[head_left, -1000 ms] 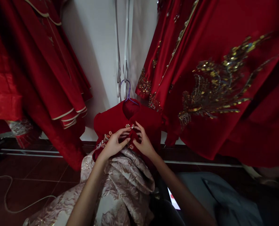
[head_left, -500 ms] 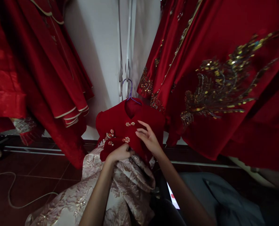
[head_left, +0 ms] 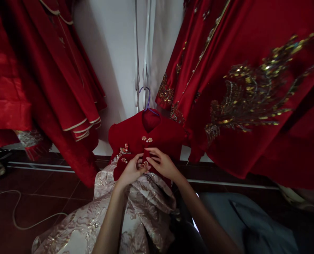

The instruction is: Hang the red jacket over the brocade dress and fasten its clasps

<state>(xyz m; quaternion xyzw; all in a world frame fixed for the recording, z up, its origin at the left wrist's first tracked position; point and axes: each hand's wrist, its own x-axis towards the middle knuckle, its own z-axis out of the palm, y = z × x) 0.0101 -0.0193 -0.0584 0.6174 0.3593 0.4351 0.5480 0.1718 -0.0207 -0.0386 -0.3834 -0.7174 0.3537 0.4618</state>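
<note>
A short red jacket [head_left: 125,130] with jewelled flower clasps hangs from a purple hanger [head_left: 147,100]. My left hand [head_left: 132,171] pinches its front edge beside the lower clasp [head_left: 144,164]. From the other side, my right hand [head_left: 163,164] bends its fingers around the same front opening, closed on the cloth near that clasp. The upper clasp [head_left: 147,139] joins the two front edges below the neckline. Beaded decoration [head_left: 123,151] sits at the jacket's left. Pale brocade fabric [head_left: 143,201] spreads below the jacket and under my forearms.
Red garments [head_left: 53,70] hang at the left, and a red gown with gold sequins [head_left: 252,95] hangs at the right. A white rack post [head_left: 146,53] stands behind. A grey-blue seat or bag [head_left: 225,215] lies low right; a cable [head_left: 19,211] crosses the floor.
My right hand has come down and left from the upper chest to the front opening, its fingers closing there. My left hand has risen slightly beside the lower clasp.
</note>
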